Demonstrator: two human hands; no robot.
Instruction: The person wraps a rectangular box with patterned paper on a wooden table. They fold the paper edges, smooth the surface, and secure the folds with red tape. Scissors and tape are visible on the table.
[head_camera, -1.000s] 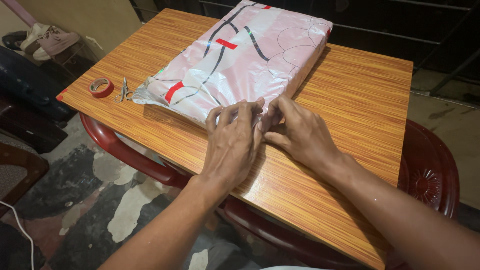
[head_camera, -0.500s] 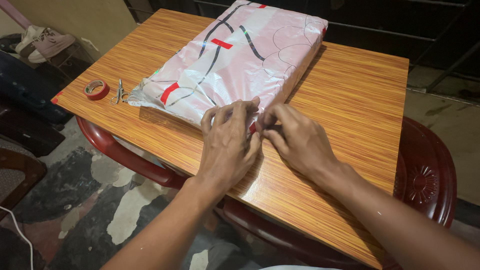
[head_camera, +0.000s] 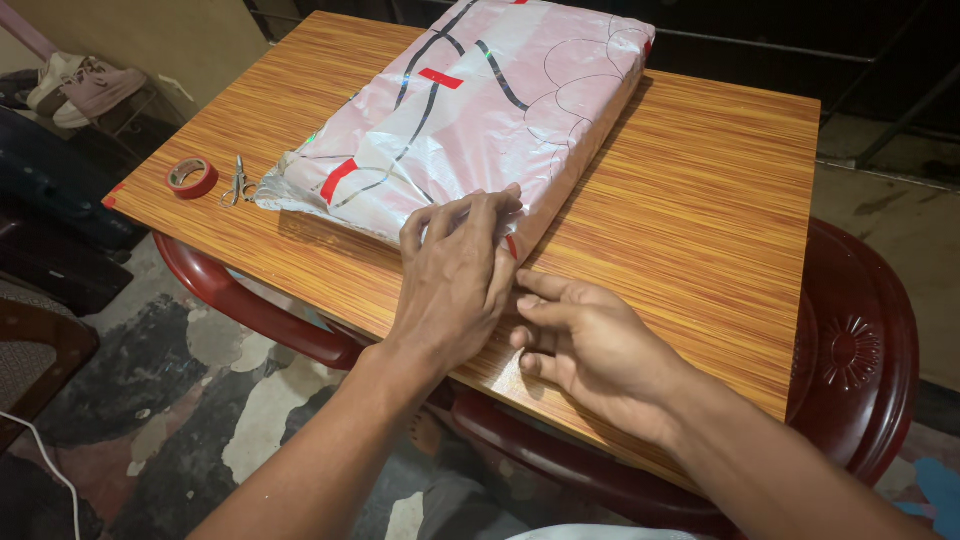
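There is one camera only, worn on the head of the person, and it looks down and forward over the wooden desk from the near edge, so both forearms enter from the bottom of the picture. It is close: the left hand and the right hand lie near the middle, and the wrapped parcel runs off the top edge. The view is a little turned, so the desk runs diagonal, with floor at the left and a red chair at the right.
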